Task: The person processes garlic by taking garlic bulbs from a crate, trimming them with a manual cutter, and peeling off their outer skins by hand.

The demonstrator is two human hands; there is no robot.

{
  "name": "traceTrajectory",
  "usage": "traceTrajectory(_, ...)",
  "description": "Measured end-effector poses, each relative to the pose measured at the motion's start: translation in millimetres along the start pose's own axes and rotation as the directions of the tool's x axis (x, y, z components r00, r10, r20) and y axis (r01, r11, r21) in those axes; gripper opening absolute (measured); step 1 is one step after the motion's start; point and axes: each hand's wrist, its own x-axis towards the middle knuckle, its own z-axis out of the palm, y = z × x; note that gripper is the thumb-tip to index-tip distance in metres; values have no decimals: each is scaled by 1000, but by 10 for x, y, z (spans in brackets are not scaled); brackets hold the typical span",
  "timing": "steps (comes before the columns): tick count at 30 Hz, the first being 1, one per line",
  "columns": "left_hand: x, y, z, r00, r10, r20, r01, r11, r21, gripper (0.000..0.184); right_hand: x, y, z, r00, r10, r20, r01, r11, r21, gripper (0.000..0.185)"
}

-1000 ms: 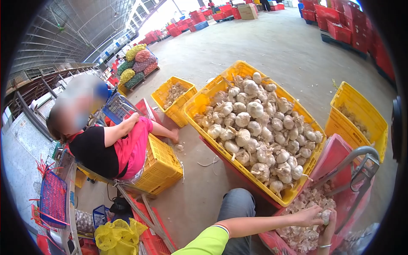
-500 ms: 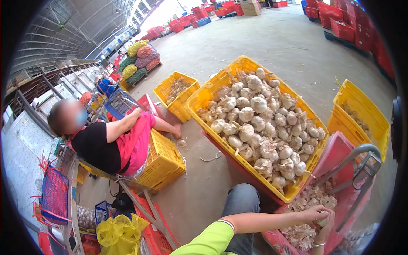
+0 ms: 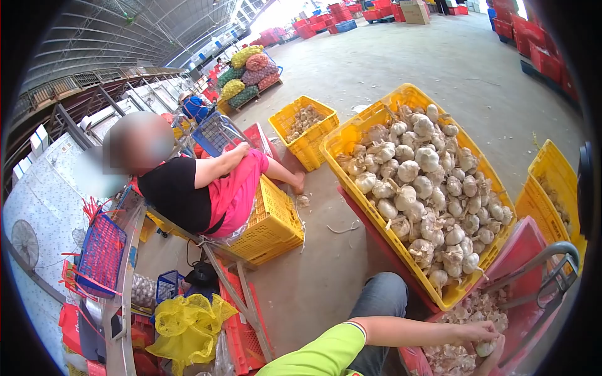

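Note:
At the lower right, my left hand (image 3: 475, 332) has its fingers pinched against the top of a pale garlic bulb (image 3: 485, 348). Close by, my right hand (image 3: 497, 357) holds the same bulb from the other side, partly cut off by the frame's edge. Both hands are over a red crate (image 3: 525, 241) lined with clear plastic, where loose garlic skins (image 3: 453, 358) lie. Beyond them stands a large yellow crate (image 3: 362, 220) heaped with garlic bulbs (image 3: 427, 159). A bent metal handle (image 3: 544, 254) rises beside my hands.
A seated person (image 3: 182, 194) in black and pink is at the left on a yellow crate (image 3: 276, 219). Smaller yellow crates (image 3: 308, 145) hold garlic. A yellow net bag (image 3: 188, 326) lies at lower left. Filled sacks (image 3: 246, 74) and red crates (image 3: 544, 59) stand farther back.
The view has swung left, so the scene sits farther right. Both hands stay together at the bulb. The seated person's head has turned.

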Motion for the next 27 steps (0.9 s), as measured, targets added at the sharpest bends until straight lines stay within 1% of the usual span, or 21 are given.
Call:
traceTrajectory(4, 45, 52, -14, 996, 93, 16, -93, 996, -16, 38, 19, -23, 55, 1000, -27, 12, 27, 998, -48, 41)
traceTrajectory(7, 45, 84, -37, 988, 155, -17, -155, 988, -19, 34, 20, -59, 63, 999, -26, 29, 28, 997, -70, 40)
traceTrajectory(10, -55, 162, -8, 980, 176, -89, -173, 984, 42, 29, 18, -140, 118, 998, -5, 56, 11, 995, -101, 39)
traceTrajectory(13, 209, -125, -98, 923, 343, -173, -284, 913, 292, 22, 30, -129, 113, 997, 8, 73, 1, 992, -129, 38)
traceTrajectory(16, 223, -196, -92, 893, 394, -216, -298, 879, 372, 20, 69, 22, 116, 997, -76, 31, 78, 995, -60, 36)
traceTrajectory(19, 197, -149, -69, 886, 425, -185, -332, 860, 387, 23, 48, -30, 138, 990, -116, 82, 122, 990, -76, 34)
traceTrajectory(22, 135, -94, -63, 899, 367, -238, -269, 894, 359, 25, -44, -169, 173, 992, -88, 92, 103, 979, -175, 33)
traceTrajectory(25, 326, -277, -126, 929, 317, -190, -267, 931, 250, 25, -106, -273, 183, 1000, -24, 19, 28, 976, -218, 29)
traceTrajectory(27, 296, -315, -242, 894, 417, -163, -339, 868, 362, 28, 42, -121, 173, 996, -83, 33, 85, 995, -55, 28)
